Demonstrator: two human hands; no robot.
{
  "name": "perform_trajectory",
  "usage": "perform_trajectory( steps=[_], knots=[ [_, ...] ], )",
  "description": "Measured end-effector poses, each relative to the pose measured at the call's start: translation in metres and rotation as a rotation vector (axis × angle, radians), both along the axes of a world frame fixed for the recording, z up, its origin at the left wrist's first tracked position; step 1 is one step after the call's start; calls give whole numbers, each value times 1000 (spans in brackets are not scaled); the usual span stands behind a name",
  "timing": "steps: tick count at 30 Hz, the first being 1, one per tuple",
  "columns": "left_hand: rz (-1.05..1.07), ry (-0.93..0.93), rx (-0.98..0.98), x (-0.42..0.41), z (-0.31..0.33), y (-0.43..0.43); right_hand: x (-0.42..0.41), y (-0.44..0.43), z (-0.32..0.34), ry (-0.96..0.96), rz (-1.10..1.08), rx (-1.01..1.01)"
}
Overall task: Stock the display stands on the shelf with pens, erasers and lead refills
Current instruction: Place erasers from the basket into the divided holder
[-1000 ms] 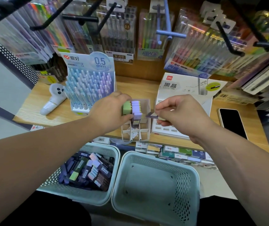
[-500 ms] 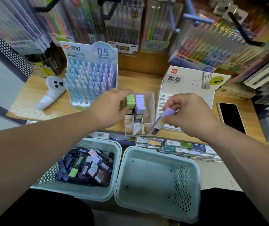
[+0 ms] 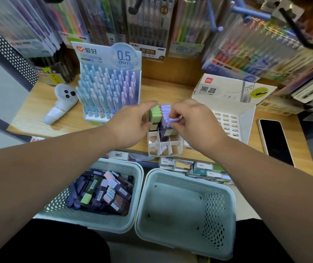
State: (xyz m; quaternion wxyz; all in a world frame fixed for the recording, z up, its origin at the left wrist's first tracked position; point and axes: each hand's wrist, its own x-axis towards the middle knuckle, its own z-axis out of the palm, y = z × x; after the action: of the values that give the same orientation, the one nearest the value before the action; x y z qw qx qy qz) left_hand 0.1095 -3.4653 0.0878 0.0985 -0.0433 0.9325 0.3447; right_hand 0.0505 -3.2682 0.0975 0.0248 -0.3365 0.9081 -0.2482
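Pen stand (image 3: 110,88): upper centre-left, header reads "爱好" and "0.5 mm".
Lead box (image 3: 225,93): right of centre, white, reads "黑晶" and "HB 0.5".
Hanging packs (image 3: 150,31): along the top; one tag reads "0.5", the rest is blurred.
Left hand (image 3: 132,126): centre, fingers curled round the green erasers (image 3: 155,112) in the eraser stand (image 3: 159,147).
Right hand (image 3: 195,122): pinches a purple eraser (image 3: 174,120) at the stand's purple row (image 3: 165,109), hiding the slot.
Left basket (image 3: 102,221): lower left, holds loose erasers.
Right basket (image 3: 186,232): just beside it.
Phone (image 3: 275,141): right, dark screen up.
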Motion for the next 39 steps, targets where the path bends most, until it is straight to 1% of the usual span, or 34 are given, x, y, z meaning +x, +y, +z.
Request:
perform_trajectory(
  steps=[4, 7, 10, 14, 19, 24, 27, 29, 34, 39],
  knots=[
    [8, -35, -19, -1, 0, 1, 0, -3, -7, -38, -52, -59],
    [12, -82, -8, -1, -4, 4, -5, -5, -11, -23, -56, -79],
    [2, -104, 39, -3, -8, 9, -8, -3, -14, -30, -60, -89],
    [-8, -112, 114, -11, -12, 11, -12, 1, -20, -51, -100, -50],
    [-74, -161, 202, -20, -19, 6, -12, -1, -26, -75, -155, -67],
    [-62, -174, 246, -16, -14, 7, -9, -4, -24, -78, -159, -58],
    [-46, -106, 155, -7, -6, 5, -4, 0, -24, -72, -164, -16],
    [-29, -70, 132, 1, 0, 0, 1, 3, -24, -84, -178, 0],
    [12, -63, 37, 19, 14, -24, 19, 8, -16, -110, -208, 43],
    [-17, -51, -133, 48, 23, -56, 47, 7, -8, -30, -181, 53]
  ],
)
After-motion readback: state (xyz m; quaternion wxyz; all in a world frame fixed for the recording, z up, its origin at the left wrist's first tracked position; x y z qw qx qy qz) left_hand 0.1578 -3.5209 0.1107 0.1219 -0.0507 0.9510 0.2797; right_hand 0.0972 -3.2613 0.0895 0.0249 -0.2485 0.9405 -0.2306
